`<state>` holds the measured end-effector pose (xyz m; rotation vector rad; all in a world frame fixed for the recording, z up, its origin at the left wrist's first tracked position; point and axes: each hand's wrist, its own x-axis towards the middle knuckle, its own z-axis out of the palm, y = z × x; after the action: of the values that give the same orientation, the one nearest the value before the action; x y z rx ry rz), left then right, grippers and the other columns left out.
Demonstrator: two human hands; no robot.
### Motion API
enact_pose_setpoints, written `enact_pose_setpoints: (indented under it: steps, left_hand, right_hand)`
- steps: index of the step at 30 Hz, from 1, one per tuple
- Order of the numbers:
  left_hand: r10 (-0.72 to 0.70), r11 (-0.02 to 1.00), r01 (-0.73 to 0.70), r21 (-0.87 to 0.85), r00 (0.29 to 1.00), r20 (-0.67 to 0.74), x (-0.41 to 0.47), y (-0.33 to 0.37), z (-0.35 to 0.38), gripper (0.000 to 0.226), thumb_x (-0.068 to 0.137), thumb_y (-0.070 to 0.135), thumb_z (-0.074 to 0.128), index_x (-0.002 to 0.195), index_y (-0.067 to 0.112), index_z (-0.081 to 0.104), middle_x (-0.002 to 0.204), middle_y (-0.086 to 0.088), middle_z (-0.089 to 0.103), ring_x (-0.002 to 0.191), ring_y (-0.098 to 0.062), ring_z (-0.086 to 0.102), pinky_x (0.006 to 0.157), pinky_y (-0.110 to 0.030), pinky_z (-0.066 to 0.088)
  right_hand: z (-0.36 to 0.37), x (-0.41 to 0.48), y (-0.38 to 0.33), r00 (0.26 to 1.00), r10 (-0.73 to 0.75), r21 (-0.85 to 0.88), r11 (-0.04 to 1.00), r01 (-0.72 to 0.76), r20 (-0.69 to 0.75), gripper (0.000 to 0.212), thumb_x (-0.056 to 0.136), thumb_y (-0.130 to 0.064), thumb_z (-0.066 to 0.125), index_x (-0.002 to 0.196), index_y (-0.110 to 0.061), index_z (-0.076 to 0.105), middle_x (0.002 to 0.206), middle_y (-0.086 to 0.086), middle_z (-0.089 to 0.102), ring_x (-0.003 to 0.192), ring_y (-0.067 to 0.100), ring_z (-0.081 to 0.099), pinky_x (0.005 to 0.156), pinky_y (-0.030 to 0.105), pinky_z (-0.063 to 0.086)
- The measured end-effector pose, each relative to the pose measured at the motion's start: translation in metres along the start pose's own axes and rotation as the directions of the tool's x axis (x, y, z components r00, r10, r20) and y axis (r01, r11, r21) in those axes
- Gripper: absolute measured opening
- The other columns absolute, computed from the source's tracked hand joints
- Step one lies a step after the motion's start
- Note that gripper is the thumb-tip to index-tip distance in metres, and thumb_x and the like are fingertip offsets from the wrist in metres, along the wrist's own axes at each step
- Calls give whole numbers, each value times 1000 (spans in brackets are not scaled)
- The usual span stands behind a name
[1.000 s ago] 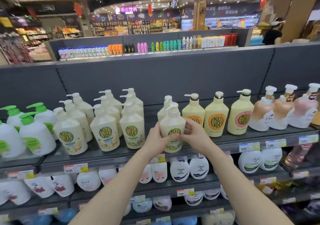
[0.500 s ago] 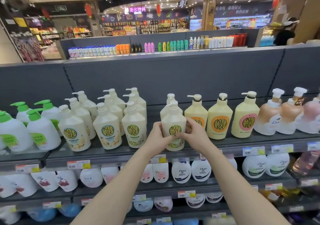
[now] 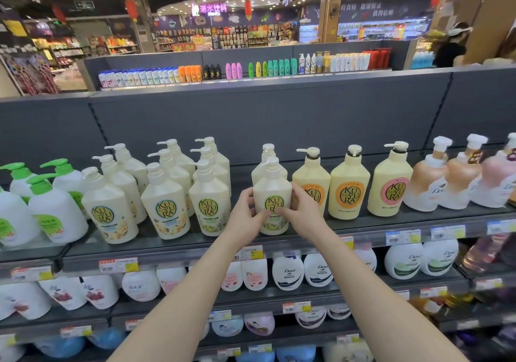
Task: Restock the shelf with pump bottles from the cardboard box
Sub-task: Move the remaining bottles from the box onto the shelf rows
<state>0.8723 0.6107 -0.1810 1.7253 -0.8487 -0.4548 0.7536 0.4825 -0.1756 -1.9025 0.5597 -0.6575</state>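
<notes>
1. On the top shelf, at far left, stand green-pump bottles, then three rows of cream Kuyura bottles.
2. The left hand has its fingers wrapped round the left side of a cream pump bottle that stands upright at the shelf's front edge.
3. The right hand clasps the bottle's right side, thumb across the green label.
4. Just right stand three yellow bottles, then Dove bottles.

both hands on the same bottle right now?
Yes, the left hand and the right hand both clasp the green-label pump bottle standing at the front of the shelf.
</notes>
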Motion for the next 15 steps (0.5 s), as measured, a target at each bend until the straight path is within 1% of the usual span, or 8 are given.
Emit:
enact_pose_setpoints:
  steps: [2,4,5,7,10,11,13,15]
  left_hand:
    - [4,1000,-4,12,1000,-14,1,-2,1,58,96,9,68,145,25,43,129,2,65,107,0,65,83,-23,56]
    - [9,999,-8,40,1000,-26,1,-4,4,61,96,13,68,148,28,41,127,3,66,110,-5,66,92,-31,58]
    - [12,998,-10,54,999,-32,1,-5,5,62,96,15,68,149,30,39,126,3,66,112,-8,66,95,-35,57]
    - [18,997,-15,80,999,-43,1,-7,7,65,96,19,68,151,33,37,126,5,67,114,-7,64,95,-33,54]
    - [23,996,-18,86,998,-52,4,-7,9,67,97,19,67,154,34,35,125,7,68,111,-1,62,94,-30,52]
    - [21,996,-16,90,998,-57,6,-8,9,67,97,18,67,154,33,35,124,7,68,110,-2,63,95,-32,53]
    - [12,995,-4,98,997,-80,8,-8,11,67,97,18,67,154,31,34,119,8,67,107,-8,65,97,-37,55]
    - [2,996,8,94,995,-100,11,-9,13,69,97,17,67,156,30,32,115,11,65,106,-9,65,97,-38,55]
  right_hand:
    - [0,1,0,1000,7,-25,1000,-7,-1,45,89,-11,77,125,-30,58,114,-13,71,106,3,67,79,23,57]
    - [1,1,1,1000,19,-60,998,-20,-12,49,90,-14,77,129,-33,55,114,-13,71,105,3,66,77,20,55]
    - [3,0,3,999,27,-75,997,-29,-24,52,90,-16,78,132,-33,54,115,-12,71,105,5,66,79,22,56]
    - [9,-2,9,997,44,-107,993,-51,-66,55,88,-17,79,135,-30,53,117,-8,70,107,10,67,83,26,58]
    - [21,-3,15,989,42,-134,989,-61,-145,52,87,-16,81,130,-24,53,115,-3,69,105,14,66,75,17,52]
    - [26,-3,16,984,36,-138,989,-61,-173,49,87,-16,80,128,-23,53,114,-2,69,105,15,66,76,21,55]
    - [34,-1,21,976,43,-137,988,-73,-215,46,88,-16,79,126,-21,53,114,0,69,108,18,67,85,33,60]
    - [42,2,24,969,64,-121,988,-95,-240,46,89,-14,77,128,-20,53,117,0,67,111,19,65,90,37,60]
